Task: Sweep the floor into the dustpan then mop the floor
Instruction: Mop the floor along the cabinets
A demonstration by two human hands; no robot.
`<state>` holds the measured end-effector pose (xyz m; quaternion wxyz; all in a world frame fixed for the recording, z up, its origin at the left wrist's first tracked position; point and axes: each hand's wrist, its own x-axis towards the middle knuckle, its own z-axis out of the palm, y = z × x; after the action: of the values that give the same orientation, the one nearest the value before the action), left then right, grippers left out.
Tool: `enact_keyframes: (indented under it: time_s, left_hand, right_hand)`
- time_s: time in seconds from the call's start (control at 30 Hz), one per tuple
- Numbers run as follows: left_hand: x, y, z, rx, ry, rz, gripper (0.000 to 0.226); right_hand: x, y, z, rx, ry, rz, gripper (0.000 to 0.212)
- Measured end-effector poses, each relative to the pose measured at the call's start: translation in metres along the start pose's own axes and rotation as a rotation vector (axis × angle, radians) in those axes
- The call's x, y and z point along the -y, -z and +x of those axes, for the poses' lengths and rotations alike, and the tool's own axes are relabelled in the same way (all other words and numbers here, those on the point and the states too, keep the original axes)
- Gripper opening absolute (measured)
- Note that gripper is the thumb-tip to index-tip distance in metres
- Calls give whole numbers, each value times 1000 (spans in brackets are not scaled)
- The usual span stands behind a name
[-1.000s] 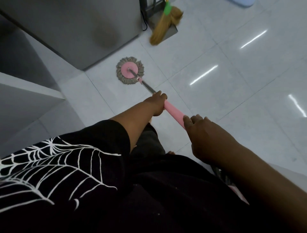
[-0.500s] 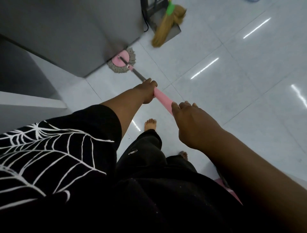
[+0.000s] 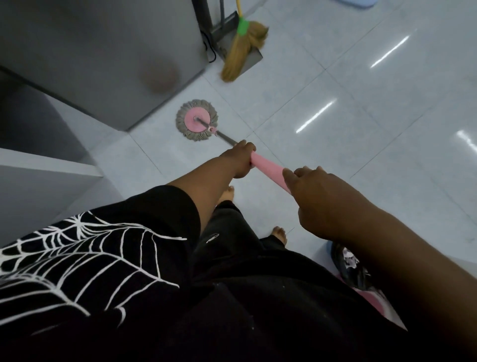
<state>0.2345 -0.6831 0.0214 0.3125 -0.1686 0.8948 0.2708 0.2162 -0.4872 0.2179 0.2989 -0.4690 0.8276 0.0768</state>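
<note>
Both hands, left hand (image 3: 241, 161) and right hand (image 3: 324, 201), grip the pink mop handle (image 3: 268, 171). Its round mop head (image 3: 197, 120) lies flat on the floor (image 3: 335, 144).

From my end, the mop handle (image 3: 268, 169) vanishes inside the left grip (image 3: 241, 161) and again under the right grip (image 3: 322, 199), so I can't see its near end. The broom (image 3: 241, 55) and the dustpan (image 3: 255, 55) both lose their upper stems at the top edge, which also cuts off a blue object (image 3: 355, 2). A brownish smudge (image 3: 160, 77) on the grey cabinet (image 3: 103, 38) is too blurred to identify. The right forearm (image 3: 413, 258) covers most of 1 pink-and-dark item (image 3: 348, 266).
</note>
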Motion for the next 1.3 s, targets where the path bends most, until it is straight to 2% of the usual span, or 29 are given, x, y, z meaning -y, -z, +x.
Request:
enact_keyframes:
  time_s: [0.33, 0.6, 0.87, 1.0, 1.1, 1.3]
  left_hand:
    - [-88, -78, -29, 14, -91, 40, 44]
    - [-87, -78, -30, 29, -97, 20, 46]
    - [-55, -47, 1, -34, -84, -26, 44]
    - [-20, -13, 29, -18, -55, -8, 47]
    - [8, 16, 47, 2, -21, -6, 49]
    - [51, 79, 85, 14, 18, 16, 48]
  right_hand:
    - [-44, -47, -105, 26, -83, -1, 62]
    - [-43, -46, -104, 19, -25, -55, 55]
    - [-40, -20, -50, 24, -45, -111, 58]
    - [-27, -1, 0, 21, -32, -117, 60]
    - [-18, 17, 38, 5, -6, -116, 53]
    - [-11, 48, 112, -39, 32, -105, 58]
